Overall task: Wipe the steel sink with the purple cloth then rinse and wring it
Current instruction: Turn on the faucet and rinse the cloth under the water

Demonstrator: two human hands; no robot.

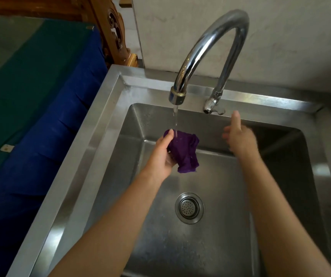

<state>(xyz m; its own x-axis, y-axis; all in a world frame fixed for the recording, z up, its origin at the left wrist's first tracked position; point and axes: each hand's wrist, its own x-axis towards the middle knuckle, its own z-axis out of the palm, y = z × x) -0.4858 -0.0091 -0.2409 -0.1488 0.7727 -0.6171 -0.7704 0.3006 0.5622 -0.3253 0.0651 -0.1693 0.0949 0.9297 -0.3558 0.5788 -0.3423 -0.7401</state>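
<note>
Two hands work apart: your left hand (161,154) grips the purple cloth (183,151) under the tap (210,48) stream to rinse it, while your right hand (238,136), at three o'clock, hovers empty-fingered.

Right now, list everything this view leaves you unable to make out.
Head view only:
- Left hand: its fingers are hidden behind the purple cloth it grips; only the thumb shows.
- Right hand: blurred, so the outline of its fingers is unclear.
- Sink: the front rim is cut off by the bottom edge of the picture.
- Right basin wall: lost in dark shadow.
</note>
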